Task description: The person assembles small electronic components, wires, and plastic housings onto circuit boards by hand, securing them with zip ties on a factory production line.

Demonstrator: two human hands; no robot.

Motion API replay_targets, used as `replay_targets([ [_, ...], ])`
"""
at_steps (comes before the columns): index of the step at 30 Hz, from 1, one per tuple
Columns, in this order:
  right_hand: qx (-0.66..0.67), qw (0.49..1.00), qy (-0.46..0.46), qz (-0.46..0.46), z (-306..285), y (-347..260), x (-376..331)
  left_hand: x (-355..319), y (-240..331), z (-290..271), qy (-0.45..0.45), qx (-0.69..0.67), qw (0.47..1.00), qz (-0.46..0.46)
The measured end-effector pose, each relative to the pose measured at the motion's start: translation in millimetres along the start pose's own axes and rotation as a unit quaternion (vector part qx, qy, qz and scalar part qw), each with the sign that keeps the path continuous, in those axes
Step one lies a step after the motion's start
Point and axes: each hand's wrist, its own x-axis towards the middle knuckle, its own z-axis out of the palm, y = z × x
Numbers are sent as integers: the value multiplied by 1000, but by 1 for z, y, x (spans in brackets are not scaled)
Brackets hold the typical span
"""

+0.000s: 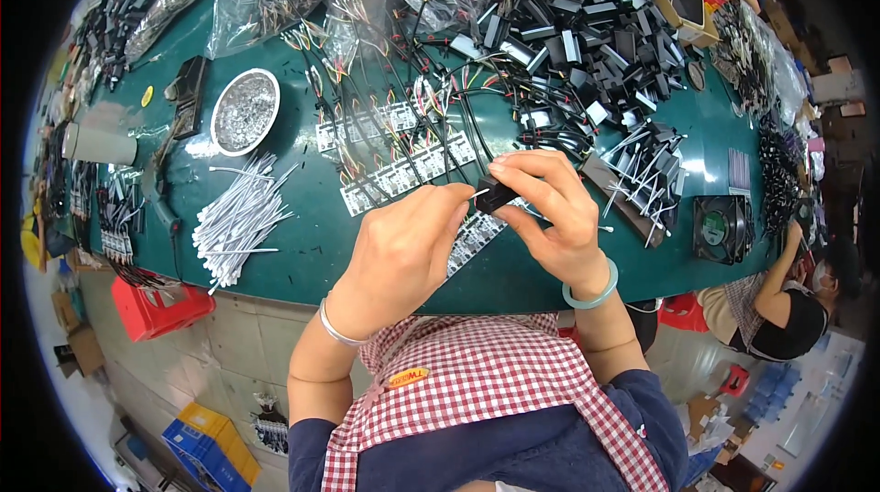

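Observation:
My right hand (561,222) pinches a small black plastic case (493,196) between thumb and fingers, just above the table's near side. Close against it, my left hand (399,240) is closed on a thin white strip (479,192), whose tip meets the case; it looks like a cable tie. Below and beyond my hands lie white circuit board panels (408,173) with coloured wires and black leads. Part of another board strip (475,237) shows between my wrists. A loose pile of white cable ties (240,222) lies to the left.
A heap of black cases (587,16) covers the far right. Cases with white ties (646,171) lie nearer. A white bowl (246,112), a corded hand tool (163,190) and a small fan (721,229) sit on the green table (302,258). Another person (779,304) sits at right.

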Motion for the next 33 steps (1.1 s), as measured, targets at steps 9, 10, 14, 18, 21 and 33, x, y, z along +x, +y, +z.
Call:
replay_targets([
  [9, -180, 979, -17, -92, -3, -8, 3, -2, -1, 0, -32, 26, 998, -36],
  [10, -198, 974, -24, -105, -3, -9, 4, -1, 0, -2, -50, 3, 997, -58],
  [14, -169, 980, -37, -101, -5, -4, 2, 4, 2, -8, -96, -72, 979, -166],
  [18, -127, 989, -50, -59, -6, -10, 1, 0, 1, -5, -89, -109, 961, -237],
  [21, -82, 995, -57, -27, -7, -11, -2, -3, -1, -1, -47, -116, 965, -229],
  [33, -93, 992, -72, -47, -6, -10, 2, -3, -3, 0, -57, -108, 971, -204],
])
